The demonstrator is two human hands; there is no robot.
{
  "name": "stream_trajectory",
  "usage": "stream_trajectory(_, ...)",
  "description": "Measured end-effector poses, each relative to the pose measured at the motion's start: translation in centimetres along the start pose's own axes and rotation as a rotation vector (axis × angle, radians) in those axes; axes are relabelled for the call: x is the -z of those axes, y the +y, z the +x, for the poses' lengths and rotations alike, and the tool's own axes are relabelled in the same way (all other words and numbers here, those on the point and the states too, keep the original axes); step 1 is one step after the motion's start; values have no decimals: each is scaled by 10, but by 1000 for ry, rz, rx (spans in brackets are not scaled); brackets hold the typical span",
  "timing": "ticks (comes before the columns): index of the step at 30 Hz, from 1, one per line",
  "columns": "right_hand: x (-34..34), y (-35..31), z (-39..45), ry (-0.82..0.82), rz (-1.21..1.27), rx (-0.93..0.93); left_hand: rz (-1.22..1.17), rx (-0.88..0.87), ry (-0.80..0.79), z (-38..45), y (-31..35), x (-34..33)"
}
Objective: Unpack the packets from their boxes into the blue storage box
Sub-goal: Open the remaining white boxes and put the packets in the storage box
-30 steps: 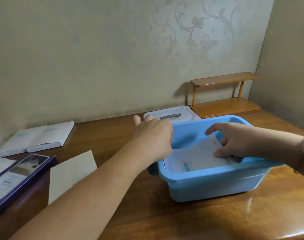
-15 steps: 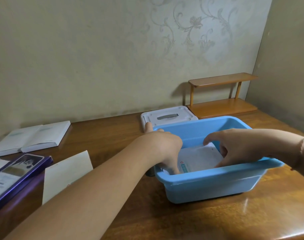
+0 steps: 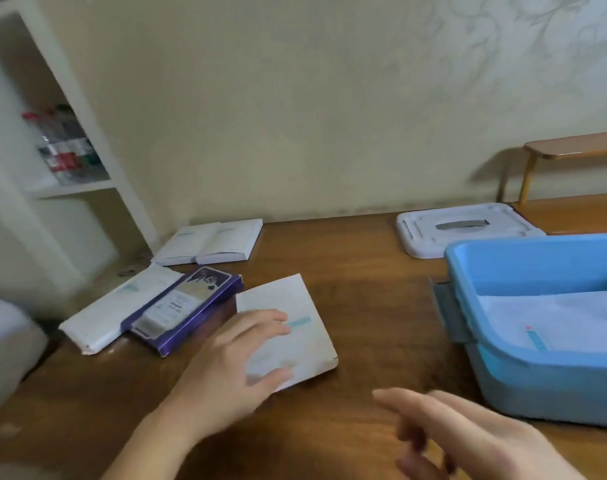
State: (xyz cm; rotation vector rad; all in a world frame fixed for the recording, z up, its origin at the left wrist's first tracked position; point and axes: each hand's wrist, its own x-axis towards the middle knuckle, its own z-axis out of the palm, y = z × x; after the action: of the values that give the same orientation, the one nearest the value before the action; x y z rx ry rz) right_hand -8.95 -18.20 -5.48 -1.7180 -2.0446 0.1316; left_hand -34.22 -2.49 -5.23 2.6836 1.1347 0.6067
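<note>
The left hand [image 3: 239, 362], fingers spread wide, rests on the flat white cardboard box [image 3: 288, 327] at the counter's nine o'clock, long axis toward twelve; the open right hand [image 3: 468, 434] trails nearer the blue plastic storage box [image 3: 523, 375].

On my wooden table [image 3: 357, 282], the blue plastic storage box [image 3: 523, 382] sat right, white flat packets [image 3: 554, 317] inside, its white lid [image 3: 464, 228] behind. Left lay a flat white box [image 3: 295, 306] beside a purple rectangular box [image 3: 187, 313].

The wooden table [image 3: 364, 289] bears boxes [image 3: 208, 240], a white lid [image 3: 468, 226] and the blue storage box [image 3: 537, 382].
</note>
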Motion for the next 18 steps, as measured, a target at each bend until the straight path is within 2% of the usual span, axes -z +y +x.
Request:
stream_trajectory(2, -29, -17, 17, 4, 44, 33, 67, 72, -108, -18, -29, -3)
stream_trajectory(3, -43, -10, 31, 73, 41, 20, 61, 97, -159, -23, -38, -5)
stream_trajectory(4, -53, -3, 48, 47, 71, -99, 33, 113, -209, -26, -45, -7)
stream_trajectory(6, -53, -1, 76, -27, 74, -224, -68, 130, -297, -28, -56, -10)
stream_trajectory(9, -64, 2, 95, 5, 33, -221, -138, 125, -322, -25, -62, -12)
stream_trajectory(14, -70, 8, 97, 64, 64, -158, -116, -3, -212, -20, -63, -14)
stream_trajectory(16, -61, 5, 94, 160, 218, -158, -176, -60, -31, -20, -59, -10)
stream_trajectory(18, -42, -3, 92, 281, 389, -126, -351, -90, 255, -19, -49, -2)
